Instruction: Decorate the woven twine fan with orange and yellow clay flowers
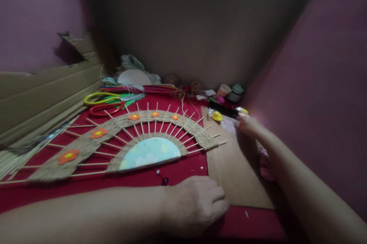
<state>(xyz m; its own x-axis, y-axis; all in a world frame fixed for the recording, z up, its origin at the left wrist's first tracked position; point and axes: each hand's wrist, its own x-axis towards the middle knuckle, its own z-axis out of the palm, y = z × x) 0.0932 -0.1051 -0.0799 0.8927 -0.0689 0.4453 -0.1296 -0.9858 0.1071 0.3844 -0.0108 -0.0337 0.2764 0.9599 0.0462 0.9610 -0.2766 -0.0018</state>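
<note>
A half-round woven fan piece (197, 133) of twine on thin sticks lies on the red cloth, with orange felt flowers (98, 133) along its band and a pale blue patterned half-circle (151, 153) at its centre. My left hand (197, 202) rests closed at the near left edge of a cardboard sheet (232, 175); its fingertips are hidden. Farther off, my right hand (249, 125) reaches over the sheet's far right side. Its fingers are closed beside a small yellow object (242, 110) and a long black item (223, 109); what they hold is unclear.
Yellow- and red-handled scissors (107, 102) lie behind the fan. Twine balls (196, 87), a small cup (223, 90) and a jar (236, 92) line the back. Another yellow item (215, 115) sits on the sheet. Corrugated cardboard (43, 95) stands at left; a wall (323, 95) rises at right.
</note>
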